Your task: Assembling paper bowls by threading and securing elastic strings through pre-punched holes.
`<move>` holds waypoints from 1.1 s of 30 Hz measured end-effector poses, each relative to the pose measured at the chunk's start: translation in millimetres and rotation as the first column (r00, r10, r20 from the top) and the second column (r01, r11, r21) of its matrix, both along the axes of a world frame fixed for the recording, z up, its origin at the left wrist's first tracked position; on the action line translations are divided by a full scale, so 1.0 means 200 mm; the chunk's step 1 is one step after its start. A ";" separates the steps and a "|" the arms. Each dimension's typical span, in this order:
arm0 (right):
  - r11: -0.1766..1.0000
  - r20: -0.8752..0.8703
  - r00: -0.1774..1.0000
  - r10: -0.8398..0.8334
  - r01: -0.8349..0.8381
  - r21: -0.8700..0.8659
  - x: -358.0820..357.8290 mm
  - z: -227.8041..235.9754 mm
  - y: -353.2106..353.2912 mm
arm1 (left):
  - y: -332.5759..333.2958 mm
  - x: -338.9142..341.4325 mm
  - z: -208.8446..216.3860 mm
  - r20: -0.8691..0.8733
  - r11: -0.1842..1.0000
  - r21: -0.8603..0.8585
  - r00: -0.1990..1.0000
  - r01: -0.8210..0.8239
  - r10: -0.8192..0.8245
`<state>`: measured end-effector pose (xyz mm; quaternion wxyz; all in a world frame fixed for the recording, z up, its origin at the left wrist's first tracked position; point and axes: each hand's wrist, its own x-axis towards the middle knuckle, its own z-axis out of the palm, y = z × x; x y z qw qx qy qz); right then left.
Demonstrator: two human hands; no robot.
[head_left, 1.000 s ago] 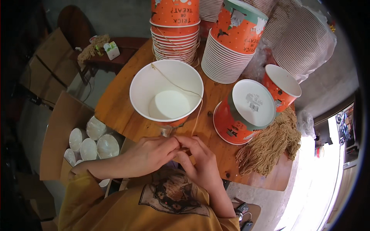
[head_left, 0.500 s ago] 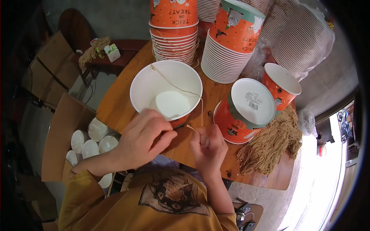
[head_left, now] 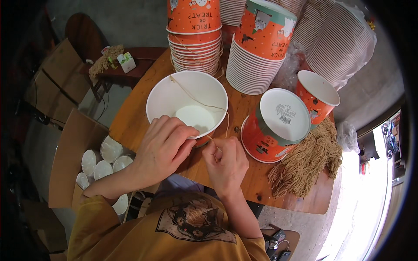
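A white-lined, round paper bucket (head_left: 170,102) stands mouth-up straight ahead of you, its near rim at your left hand (head_left: 162,148), the closer one; those fingers curl half-open over the edge, their grip unclear. A thin, twisted tan cord (head_left: 207,105) slants from the far-left wall across the mouth, over the right rim, toward your right hand (head_left: 227,164), closed in a pinch on it. Beneath lies a grained wooden table (head_left: 135,108); rightward, a smooth-based orange upturned bucket (head_left: 285,115) and shaggy brown fibre hank (head_left: 307,163).
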<state>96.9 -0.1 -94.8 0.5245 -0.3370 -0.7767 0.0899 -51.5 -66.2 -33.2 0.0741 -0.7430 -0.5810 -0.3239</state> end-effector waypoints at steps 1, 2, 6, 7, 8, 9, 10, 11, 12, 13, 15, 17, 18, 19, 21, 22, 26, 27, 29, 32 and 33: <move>1.000 0.000 1.000 -0.001 0.001 0.000 0.00 0.00 0.00 | 0.00 0.00 0.00 0.000 1.000 0.000 1.000 0.001 -0.001; 1.000 -0.001 1.000 -0.009 0.009 -0.003 0.01 -0.01 0.00 | 0.00 0.00 0.00 -0.003 1.000 0.001 1.000 0.004 -0.004; 1.000 0.003 1.000 -0.009 0.009 0.000 0.01 0.00 0.00 | 0.01 0.00 0.00 -0.011 1.000 0.001 1.000 0.014 -0.014; 1.000 0.003 1.000 -0.011 0.011 0.000 0.01 0.00 0.00 | 0.01 0.00 0.00 -0.011 1.000 0.001 1.000 0.015 -0.015; 1.000 -0.004 1.000 0.001 -0.002 -0.010 0.00 0.00 0.00 | 0.01 0.00 0.00 -0.005 1.000 -0.005 1.000 0.017 -0.017; 1.000 -0.011 1.000 0.013 -0.014 -0.020 0.00 -0.01 0.00 | 0.01 0.00 0.00 0.002 1.000 -0.011 1.000 0.020 -0.020; 1.000 -0.011 1.000 0.013 -0.014 -0.020 0.00 -0.01 -0.01 | 0.01 0.00 0.00 0.002 1.000 -0.010 1.000 0.020 -0.020; 0.997 -0.026 0.999 0.033 -0.034 -0.065 0.01 -0.01 -0.01 | 0.01 0.01 0.00 0.006 1.000 -0.020 1.000 0.022 -0.022; 0.992 -0.041 0.998 0.052 -0.056 -0.109 0.01 -0.01 -0.01 | 0.01 0.01 0.00 0.011 0.999 -0.030 1.000 0.025 -0.025; 0.992 -0.041 0.998 0.053 -0.058 -0.109 0.02 0.00 -0.02 | 0.01 0.01 0.00 0.011 0.999 -0.030 1.000 0.023 -0.023; 0.975 -0.084 0.992 0.092 -0.107 -0.197 0.02 0.01 -0.03 | 0.01 0.00 -0.01 0.014 0.999 -0.035 1.000 0.027 -0.026; 0.973 -0.092 0.991 0.100 -0.117 -0.200 0.03 0.01 -0.03 | 0.01 0.00 -0.01 0.021 0.999 -0.041 0.999 0.030 -0.029; 0.971 -0.101 0.989 0.110 -0.129 -0.202 0.03 0.01 -0.03 | 0.01 0.00 -0.01 0.028 0.998 -0.046 0.999 0.031 -0.029; 0.971 -0.101 0.989 0.109 -0.127 -0.202 0.03 0.00 -0.02 | 0.02 0.00 -0.01 0.028 0.998 -0.046 0.999 0.032 -0.031; 0.972 -0.112 0.989 0.096 -0.118 -0.204 0.02 0.00 -0.02 | 0.02 0.00 -0.02 0.034 0.998 -0.046 0.999 0.037 -0.035; 0.972 -0.112 0.989 0.097 -0.118 -0.203 0.02 0.00 -0.02 | 0.02 0.00 -0.02 0.034 0.998 -0.046 0.999 0.037 -0.035; 0.972 -0.130 0.988 0.085 -0.111 -0.208 0.01 0.00 -0.01 | 0.02 0.00 -0.02 0.049 0.997 -0.059 0.998 0.045 -0.042; 0.970 -0.134 0.988 0.082 -0.110 -0.217 0.01 0.00 -0.01 | 0.02 0.00 -0.02 0.053 0.997 -0.061 0.998 0.047 -0.044; 0.969 -0.133 0.988 0.079 -0.107 -0.224 0.01 0.00 -0.01 | 0.02 0.01 -0.02 0.059 0.997 -0.062 0.997 0.046 -0.042; 0.966 -0.137 0.989 0.060 -0.092 -0.243 0.01 0.00 -0.02 | 0.02 0.01 -0.02 0.066 0.997 -0.062 0.997 0.043 -0.039; 0.963 -0.143 0.989 0.045 -0.080 -0.256 0.00 0.00 -0.02 | 0.02 0.01 -0.02 0.067 0.997 -0.061 0.997 0.042 -0.038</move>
